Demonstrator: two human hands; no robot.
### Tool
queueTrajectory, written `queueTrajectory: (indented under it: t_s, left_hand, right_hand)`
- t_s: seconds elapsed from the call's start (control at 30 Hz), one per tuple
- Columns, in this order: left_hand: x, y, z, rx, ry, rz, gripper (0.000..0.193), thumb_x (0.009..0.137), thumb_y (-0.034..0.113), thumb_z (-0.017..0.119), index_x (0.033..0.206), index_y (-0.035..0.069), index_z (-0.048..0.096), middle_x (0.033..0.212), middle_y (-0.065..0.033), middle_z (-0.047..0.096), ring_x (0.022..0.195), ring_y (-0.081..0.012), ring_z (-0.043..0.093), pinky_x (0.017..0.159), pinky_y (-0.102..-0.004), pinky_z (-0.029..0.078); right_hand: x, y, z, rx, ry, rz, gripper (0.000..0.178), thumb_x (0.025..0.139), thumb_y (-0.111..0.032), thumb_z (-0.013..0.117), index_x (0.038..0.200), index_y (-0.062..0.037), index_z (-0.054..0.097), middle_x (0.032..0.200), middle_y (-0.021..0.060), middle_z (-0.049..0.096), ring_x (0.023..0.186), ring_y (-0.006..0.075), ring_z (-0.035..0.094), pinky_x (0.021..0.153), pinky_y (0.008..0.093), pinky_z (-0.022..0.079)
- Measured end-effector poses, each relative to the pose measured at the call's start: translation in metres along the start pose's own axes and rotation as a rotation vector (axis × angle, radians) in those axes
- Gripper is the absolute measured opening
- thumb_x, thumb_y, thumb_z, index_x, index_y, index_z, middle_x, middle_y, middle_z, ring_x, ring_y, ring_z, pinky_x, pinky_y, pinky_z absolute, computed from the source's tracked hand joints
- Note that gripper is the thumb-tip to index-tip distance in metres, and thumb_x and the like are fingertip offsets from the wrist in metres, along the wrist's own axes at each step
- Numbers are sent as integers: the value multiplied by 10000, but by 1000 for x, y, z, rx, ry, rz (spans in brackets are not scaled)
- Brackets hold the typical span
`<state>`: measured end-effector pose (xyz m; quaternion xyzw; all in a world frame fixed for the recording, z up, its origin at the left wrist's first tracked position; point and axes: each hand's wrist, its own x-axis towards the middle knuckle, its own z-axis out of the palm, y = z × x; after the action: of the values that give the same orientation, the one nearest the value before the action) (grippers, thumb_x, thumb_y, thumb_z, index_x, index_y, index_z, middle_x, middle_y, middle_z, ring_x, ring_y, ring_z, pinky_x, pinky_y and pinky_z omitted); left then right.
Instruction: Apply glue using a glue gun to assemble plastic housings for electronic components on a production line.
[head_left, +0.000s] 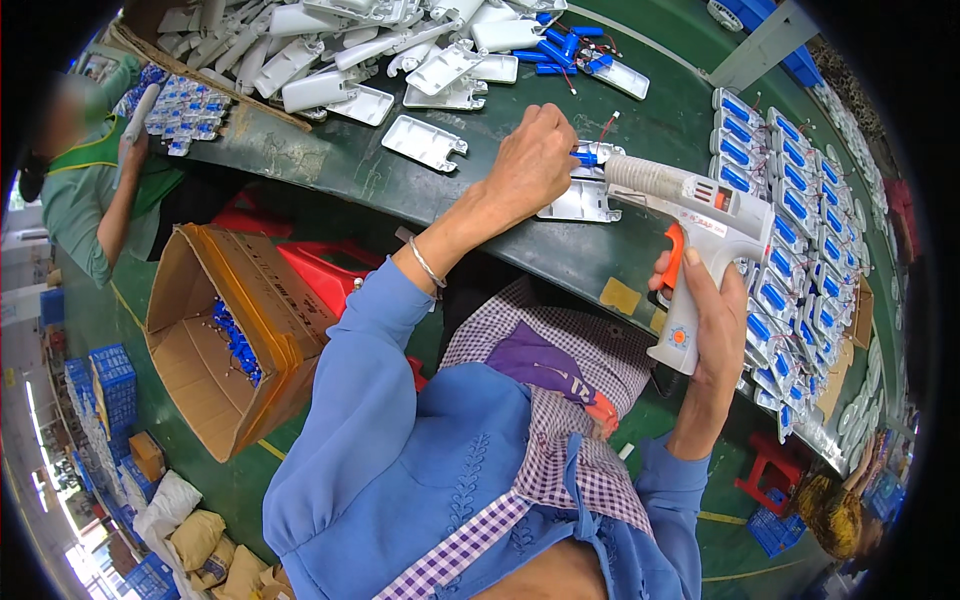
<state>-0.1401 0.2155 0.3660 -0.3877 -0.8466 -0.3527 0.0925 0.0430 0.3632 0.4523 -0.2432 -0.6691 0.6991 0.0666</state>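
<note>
My right hand [718,315] is wrapped round the grip of a white hot glue gun [735,218], with fingers at its orange trigger. The gun's nozzle end points left, toward a white plastic shell with a blue battery [588,158] in it. My left hand [535,160] is closed, its fingertips pinched at that battery; the fingers hide part of the shell. A thin red wire with a white plug [611,122] sticks up behind it. Just below lies another white shell half [582,203]. An empty white shell half [424,143] rests left of my left hand.
White shells [400,50] are heaped at the back left, beside loose blue batteries [560,48]. Rows of shells with blue batteries [785,220] cover the table's right side. A cardboard box [215,370] stands left, below the table edge. A co-worker [95,180] sits at the far left.
</note>
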Motion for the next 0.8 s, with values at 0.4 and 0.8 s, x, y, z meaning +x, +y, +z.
queueTrajectory:
  t_s: [0.4, 0.8]
  left_hand:
    - [33, -22, -11, -38, 181, 163, 125, 790, 66, 641, 885, -14, 622, 856, -156, 588, 820, -344, 574, 725, -405, 474]
    - [117, -86, 14, 415, 166, 290, 85, 775, 72, 540, 818, 11, 582, 933, -202, 528, 927, -366, 521, 704, -446, 486]
  right_hand:
    - [-3, -1, 0, 207, -2, -10, 341, 958, -189, 491, 1188, 62, 490, 981, 170, 631, 836, 217, 638, 723, 301, 525]
    - [-14, 4, -7, 288, -36, -47, 372, 954, -175, 473, 1228, 76, 448, 1061, 224, 614, 922, 303, 651, 760, 365, 569]
